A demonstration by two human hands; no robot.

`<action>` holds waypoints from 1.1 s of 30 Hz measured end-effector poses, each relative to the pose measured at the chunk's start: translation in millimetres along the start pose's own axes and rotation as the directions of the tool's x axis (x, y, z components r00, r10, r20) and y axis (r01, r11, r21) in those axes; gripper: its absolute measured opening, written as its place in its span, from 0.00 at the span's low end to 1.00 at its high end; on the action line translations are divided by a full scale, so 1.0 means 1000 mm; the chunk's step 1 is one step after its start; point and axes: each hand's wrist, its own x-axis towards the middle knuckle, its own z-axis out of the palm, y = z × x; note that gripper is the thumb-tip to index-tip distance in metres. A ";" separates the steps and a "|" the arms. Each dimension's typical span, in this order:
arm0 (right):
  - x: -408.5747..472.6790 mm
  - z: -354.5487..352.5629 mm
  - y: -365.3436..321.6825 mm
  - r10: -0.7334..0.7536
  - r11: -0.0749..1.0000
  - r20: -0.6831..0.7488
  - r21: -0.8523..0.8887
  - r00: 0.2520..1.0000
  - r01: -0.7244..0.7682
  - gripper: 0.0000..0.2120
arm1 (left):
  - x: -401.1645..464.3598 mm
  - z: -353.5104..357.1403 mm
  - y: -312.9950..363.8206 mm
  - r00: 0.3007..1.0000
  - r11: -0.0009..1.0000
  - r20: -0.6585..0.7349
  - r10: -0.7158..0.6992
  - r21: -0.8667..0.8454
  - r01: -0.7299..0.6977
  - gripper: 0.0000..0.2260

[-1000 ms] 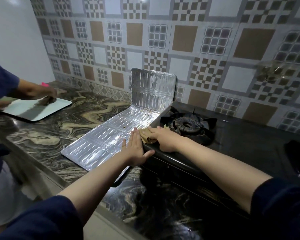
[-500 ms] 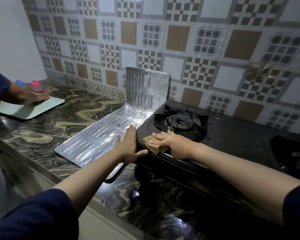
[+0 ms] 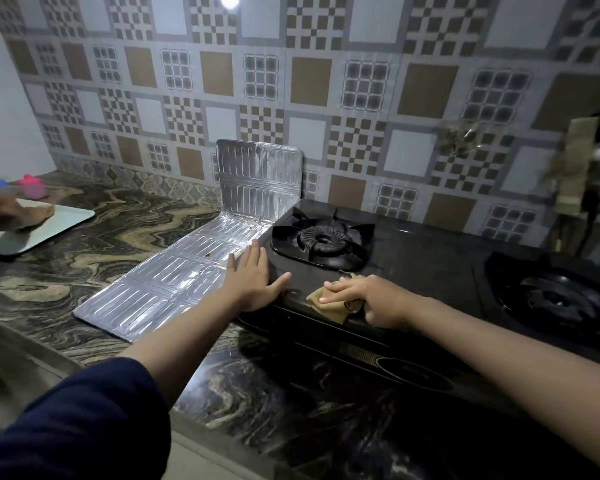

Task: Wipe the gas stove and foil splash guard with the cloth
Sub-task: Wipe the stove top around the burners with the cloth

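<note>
Cloth (image 3: 329, 303) under right hand (image 3: 371, 299)

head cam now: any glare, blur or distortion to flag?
Head view: dim overall; a light's glare spot on the wall tiles; bright sheen on the foil splash guard; hanging items at the right edge are blurred; wide-angle bending shows in the tile lines; the black gas stove loses detail in shadow.

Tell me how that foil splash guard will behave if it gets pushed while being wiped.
The foil splash guard looks like thin ribbed sheet, so it is probably light and would slide on the polished countertop. Its upright end panel seems merely folded up, so it may flop. The left hand lies flat at its edge, perhaps steadying it.
</note>
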 end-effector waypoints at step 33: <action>0.070 -0.061 0.124 0.633 0.773 -0.088 0.041 0.769 -0.633 0.32 | 0.014 0.015 0.047 0.971 0.971 -0.032 -0.238 -0.027 0.237 0.69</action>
